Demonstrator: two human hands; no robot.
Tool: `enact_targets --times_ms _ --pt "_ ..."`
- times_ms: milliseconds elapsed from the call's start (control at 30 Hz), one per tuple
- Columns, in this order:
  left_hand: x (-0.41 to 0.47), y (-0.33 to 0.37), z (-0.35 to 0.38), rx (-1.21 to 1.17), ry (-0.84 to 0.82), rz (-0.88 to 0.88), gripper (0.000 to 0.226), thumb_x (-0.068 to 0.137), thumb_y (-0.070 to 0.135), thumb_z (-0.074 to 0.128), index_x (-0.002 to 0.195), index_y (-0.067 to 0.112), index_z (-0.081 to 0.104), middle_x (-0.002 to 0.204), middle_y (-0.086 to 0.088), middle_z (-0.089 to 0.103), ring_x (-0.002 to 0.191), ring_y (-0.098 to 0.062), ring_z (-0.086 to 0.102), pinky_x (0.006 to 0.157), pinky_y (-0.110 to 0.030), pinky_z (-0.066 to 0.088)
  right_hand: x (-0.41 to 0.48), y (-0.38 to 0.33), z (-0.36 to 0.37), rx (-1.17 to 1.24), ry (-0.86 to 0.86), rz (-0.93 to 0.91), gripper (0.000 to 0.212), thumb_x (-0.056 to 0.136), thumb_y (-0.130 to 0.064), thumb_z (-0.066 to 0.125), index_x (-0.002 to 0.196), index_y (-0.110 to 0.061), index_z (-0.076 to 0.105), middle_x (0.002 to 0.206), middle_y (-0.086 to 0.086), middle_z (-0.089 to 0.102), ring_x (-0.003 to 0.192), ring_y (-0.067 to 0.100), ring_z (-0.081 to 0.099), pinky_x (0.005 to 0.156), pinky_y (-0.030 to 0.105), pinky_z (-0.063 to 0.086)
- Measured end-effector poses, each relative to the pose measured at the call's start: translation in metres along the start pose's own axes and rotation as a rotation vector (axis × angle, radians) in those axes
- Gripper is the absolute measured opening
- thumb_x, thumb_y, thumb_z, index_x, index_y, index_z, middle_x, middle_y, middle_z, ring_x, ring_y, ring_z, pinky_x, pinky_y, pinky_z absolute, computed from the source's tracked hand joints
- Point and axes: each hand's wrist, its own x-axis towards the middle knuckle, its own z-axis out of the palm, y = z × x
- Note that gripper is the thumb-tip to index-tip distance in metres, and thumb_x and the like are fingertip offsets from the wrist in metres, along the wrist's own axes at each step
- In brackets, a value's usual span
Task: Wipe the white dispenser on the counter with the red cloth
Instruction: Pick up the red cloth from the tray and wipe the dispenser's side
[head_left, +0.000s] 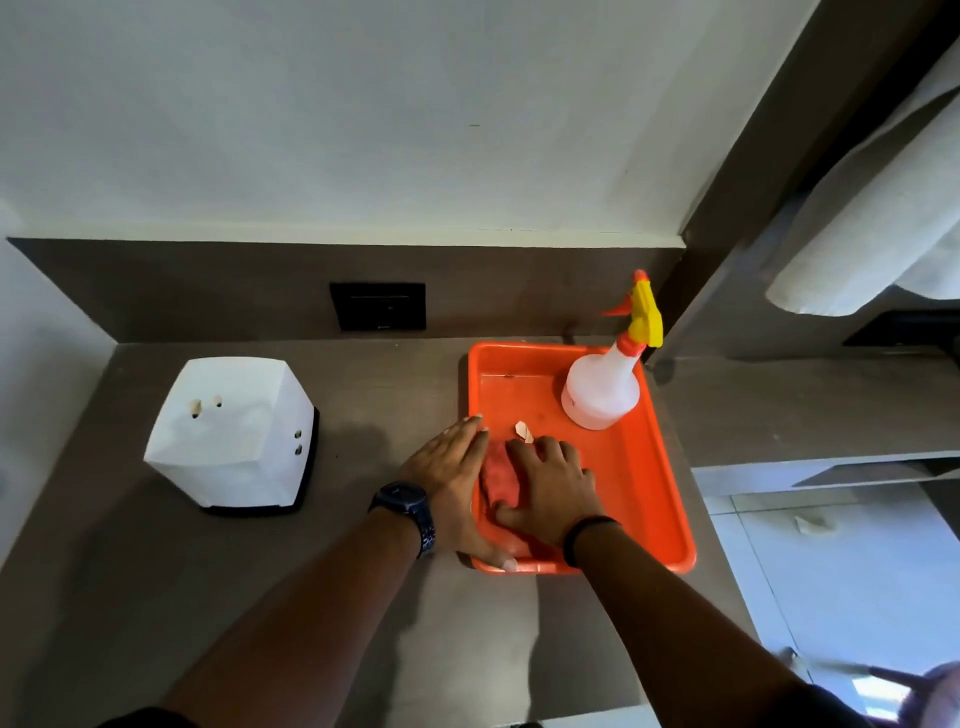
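Both hands, left hand (451, 470) flat and right hand (551, 488) seemingly gathering the red cloth (501, 475) in the orange tray (660, 467), risk, we judge, dragging it.

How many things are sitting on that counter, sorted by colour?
White: 2, the white dispenser and a small paper scrap in the tray
Orange: 1, the tray
Red: 1, the red cloth under the right hand
White with yellow and orange top: 1, the spray bottle
Total: 5
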Motion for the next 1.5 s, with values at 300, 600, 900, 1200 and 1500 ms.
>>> enact_targets --times_ms 300,600,900,1200,1500 --pt "-0.034 -0.04 -0.085 -0.018 0.26 -0.029 0.131 0.048 0.086 0.062 0.149 0.025 0.007 0.16 -0.009 0.016 0.147 -0.027 0.014 0.12 -0.045 0.017 0.019 -0.023 -0.021 0.593 0.339 0.183 0.057 0.081 -0.017 0.071 0.132 -0.011 0.048 0.129 0.023 0.055 0.114 0.044 0.053 0.1 0.055 0.045" --pt "-0.103 -0.165 -0.179 0.167 0.023 -0.201 0.161 0.013 0.098 0.052 0.145 0.032 -0.012 0.161 0.002 -0.005 0.148 -0.021 -0.001 0.118 -0.046 0.014 0.029 -0.185 -0.019 1.391 0.375 0.109 0.038 0.076 -0.007 0.072 0.106 -0.023 0.055 0.097 0.004 0.067 0.085 0.021 0.064 0.07 0.028 0.053" --pt "-0.098 -0.202 -0.139 0.177 -0.084 -0.239 0.159 0.016 0.081 0.068 0.146 0.024 -0.003 0.158 -0.003 0.017 0.143 -0.024 0.021 0.115 -0.04 0.028 0.032 -0.236 0.044 1.584 0.013 0.12 0.029 0.094 -0.037 0.062 0.117 -0.051 0.052 0.12 -0.014 0.062 0.105 0.003 0.064 0.081 0.024 0.058" --pt "-0.097 -0.197 -0.137 0.153 -0.017 -0.227 0.146 0.024 0.071 0.078 0.144 0.023 0.01 0.151 -0.002 0.031 0.133 -0.025 0.036 0.107 -0.04 0.039 0.056 -0.261 0.04 1.41 0.215 0.017 0.04 0.088 -0.064 0.047 0.128 -0.061 0.047 0.152 -0.012 0.046 0.14 0.015 0.042 0.117 0.053 0.035" --pt "-0.099 -0.192 -0.138 0.155 0.002 -0.197 0.136 0.021 0.07 0.074 0.138 0.028 0.018 0.137 0.003 0.043 0.117 -0.02 0.045 0.092 -0.034 0.044 0.025 -0.264 0.063 1.332 0.414 -0.049 0.046 0.09 -0.067 0.036 0.136 -0.061 0.038 0.146 -0.018 0.048 0.134 0.003 0.047 0.109 0.046 0.047"
